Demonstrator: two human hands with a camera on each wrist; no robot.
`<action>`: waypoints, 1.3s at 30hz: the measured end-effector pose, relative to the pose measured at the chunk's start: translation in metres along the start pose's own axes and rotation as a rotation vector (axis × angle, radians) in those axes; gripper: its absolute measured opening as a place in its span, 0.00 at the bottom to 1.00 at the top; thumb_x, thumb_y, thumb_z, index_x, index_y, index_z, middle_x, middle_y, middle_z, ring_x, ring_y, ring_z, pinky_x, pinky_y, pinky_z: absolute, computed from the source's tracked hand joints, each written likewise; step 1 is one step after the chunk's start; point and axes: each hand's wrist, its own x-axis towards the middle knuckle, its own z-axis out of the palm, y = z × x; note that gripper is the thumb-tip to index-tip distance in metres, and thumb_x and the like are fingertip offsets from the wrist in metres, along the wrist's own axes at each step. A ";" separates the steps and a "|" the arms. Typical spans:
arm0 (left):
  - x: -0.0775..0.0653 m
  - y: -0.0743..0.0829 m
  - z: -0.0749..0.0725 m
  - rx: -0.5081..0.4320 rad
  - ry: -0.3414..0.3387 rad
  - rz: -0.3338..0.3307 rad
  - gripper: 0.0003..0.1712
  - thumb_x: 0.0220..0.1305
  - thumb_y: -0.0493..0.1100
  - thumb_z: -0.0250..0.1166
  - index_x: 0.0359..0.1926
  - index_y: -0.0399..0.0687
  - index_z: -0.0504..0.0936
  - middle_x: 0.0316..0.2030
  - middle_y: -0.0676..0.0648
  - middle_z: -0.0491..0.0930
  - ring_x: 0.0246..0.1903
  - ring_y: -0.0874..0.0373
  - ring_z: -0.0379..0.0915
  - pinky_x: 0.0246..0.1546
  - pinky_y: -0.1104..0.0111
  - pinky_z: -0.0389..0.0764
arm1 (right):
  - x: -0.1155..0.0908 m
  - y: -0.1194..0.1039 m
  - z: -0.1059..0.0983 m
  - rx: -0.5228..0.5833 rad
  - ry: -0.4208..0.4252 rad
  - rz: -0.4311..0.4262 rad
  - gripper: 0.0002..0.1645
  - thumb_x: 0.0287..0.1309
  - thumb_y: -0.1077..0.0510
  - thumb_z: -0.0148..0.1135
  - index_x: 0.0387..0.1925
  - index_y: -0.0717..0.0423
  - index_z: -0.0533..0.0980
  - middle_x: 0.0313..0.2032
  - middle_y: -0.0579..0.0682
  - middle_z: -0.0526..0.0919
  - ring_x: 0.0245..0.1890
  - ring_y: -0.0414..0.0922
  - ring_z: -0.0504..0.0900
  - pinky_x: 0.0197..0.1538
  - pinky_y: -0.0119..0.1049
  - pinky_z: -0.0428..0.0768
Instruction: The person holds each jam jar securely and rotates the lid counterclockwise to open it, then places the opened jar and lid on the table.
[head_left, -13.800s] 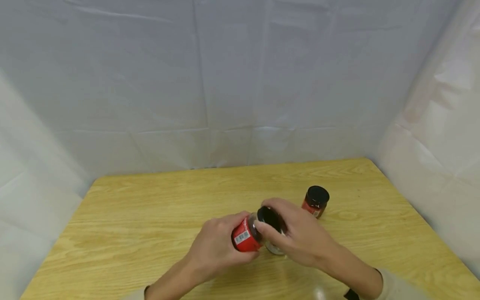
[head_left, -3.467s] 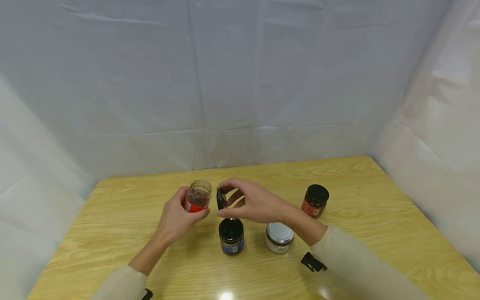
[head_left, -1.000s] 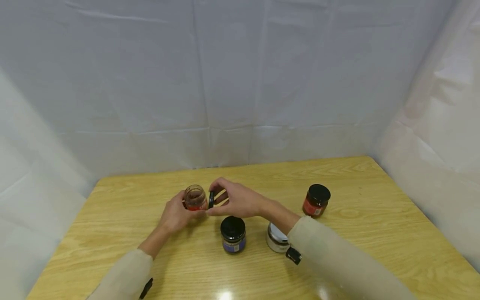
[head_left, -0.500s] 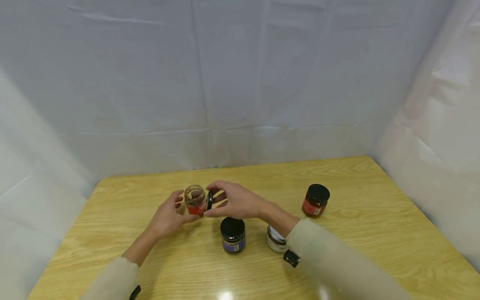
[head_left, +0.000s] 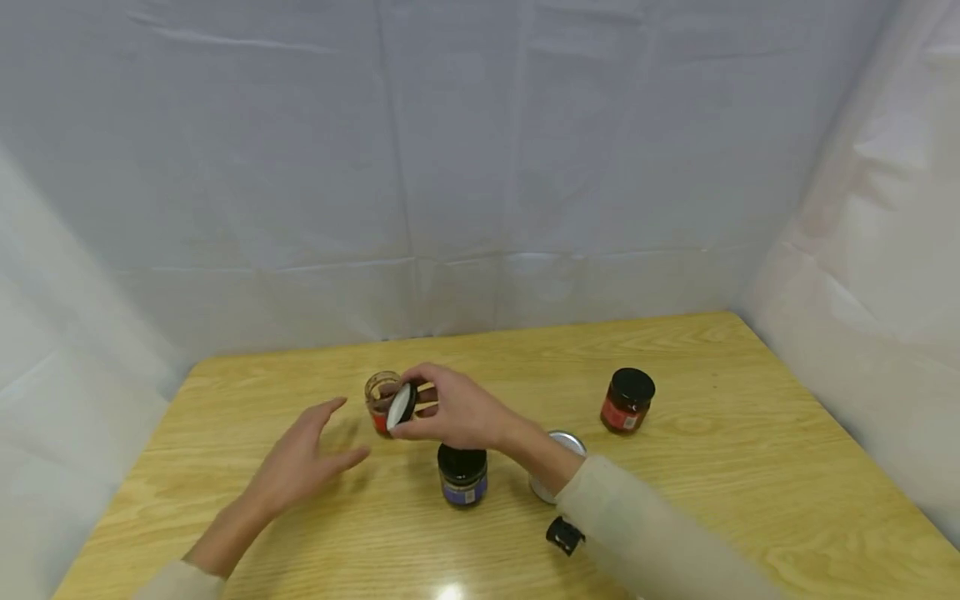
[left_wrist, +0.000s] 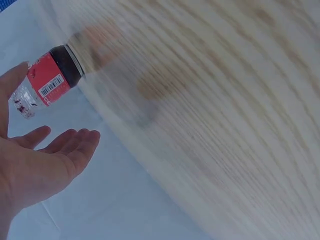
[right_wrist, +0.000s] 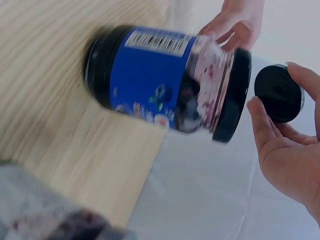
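A red-labelled glass jar (head_left: 380,421) stands uncapped on the table, its label and barcode clear in the left wrist view. My right hand (head_left: 457,410) pinches its black lid (head_left: 403,406) by the edge, tilted beside the jar mouth with the pale inside showing. In the right wrist view the black top of the lid (right_wrist: 278,94) sits between thumb and fingers. To the left, apart from the jar, my left hand (head_left: 300,458) holds nothing, its fingers spread. Below my right hand stands a blue-labelled jar (head_left: 462,479) with a black lid on.
A jar with a silvery-white lid (head_left: 567,442) is partly hidden under my right forearm. Farther right stands another red-labelled jar (head_left: 627,402), capped in black. The wooden table (head_left: 360,533) ends at a white sheet (head_left: 315,308) behind and at the sides.
The red-labelled jar, earlier capped in both hands, is now uncapped and standing on the table. My left hand has let go and drawn back left. The lid has turned its inside into view.
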 end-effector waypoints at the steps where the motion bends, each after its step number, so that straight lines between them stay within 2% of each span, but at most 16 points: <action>1: -0.001 -0.001 0.000 0.011 0.000 0.011 0.49 0.59 0.62 0.64 0.69 0.34 0.58 0.64 0.29 0.59 0.62 0.31 0.56 0.54 0.39 0.63 | 0.000 0.000 0.001 0.015 0.001 -0.002 0.35 0.53 0.57 0.71 0.60 0.61 0.66 0.55 0.51 0.73 0.53 0.44 0.77 0.47 0.29 0.77; 11: -0.010 -0.005 0.004 0.100 0.007 0.106 0.44 0.60 0.59 0.65 0.67 0.36 0.62 0.63 0.33 0.63 0.61 0.35 0.59 0.54 0.42 0.66 | 0.005 0.008 -0.003 0.038 -0.086 -0.015 0.32 0.53 0.60 0.71 0.57 0.56 0.66 0.56 0.51 0.71 0.55 0.43 0.75 0.50 0.28 0.75; 18: -0.015 -0.002 0.006 0.153 0.039 0.145 0.44 0.59 0.60 0.66 0.66 0.37 0.64 0.63 0.32 0.64 0.60 0.34 0.61 0.54 0.41 0.66 | 0.013 0.014 -0.007 0.020 -0.193 -0.034 0.32 0.53 0.64 0.69 0.58 0.60 0.67 0.55 0.52 0.71 0.57 0.45 0.73 0.52 0.30 0.75; 23: -0.018 -0.001 0.010 0.189 0.030 0.171 0.44 0.58 0.60 0.66 0.67 0.39 0.64 0.63 0.33 0.64 0.60 0.35 0.61 0.53 0.42 0.66 | 0.017 0.022 -0.011 0.003 -0.246 -0.031 0.33 0.53 0.63 0.69 0.59 0.63 0.67 0.56 0.51 0.71 0.58 0.45 0.72 0.55 0.34 0.73; 27: -0.020 -0.001 0.013 0.203 0.023 0.180 0.43 0.58 0.60 0.66 0.67 0.40 0.65 0.63 0.34 0.64 0.60 0.36 0.62 0.53 0.43 0.67 | 0.018 0.028 -0.011 0.001 -0.256 -0.017 0.32 0.53 0.62 0.70 0.58 0.62 0.68 0.57 0.52 0.71 0.58 0.46 0.72 0.56 0.37 0.73; 34: -0.024 -0.002 0.015 0.215 0.038 0.205 0.42 0.58 0.59 0.66 0.66 0.39 0.66 0.62 0.33 0.66 0.59 0.36 0.63 0.54 0.43 0.66 | 0.019 0.031 -0.007 -0.076 -0.262 0.013 0.31 0.51 0.57 0.72 0.56 0.58 0.70 0.56 0.49 0.73 0.58 0.44 0.71 0.59 0.34 0.68; 39: -0.025 -0.002 0.017 0.226 0.027 0.216 0.42 0.58 0.58 0.67 0.66 0.40 0.66 0.62 0.33 0.66 0.60 0.37 0.63 0.55 0.44 0.66 | 0.019 0.032 -0.005 -0.079 -0.265 0.057 0.30 0.50 0.58 0.73 0.55 0.58 0.71 0.53 0.47 0.75 0.55 0.44 0.74 0.59 0.40 0.70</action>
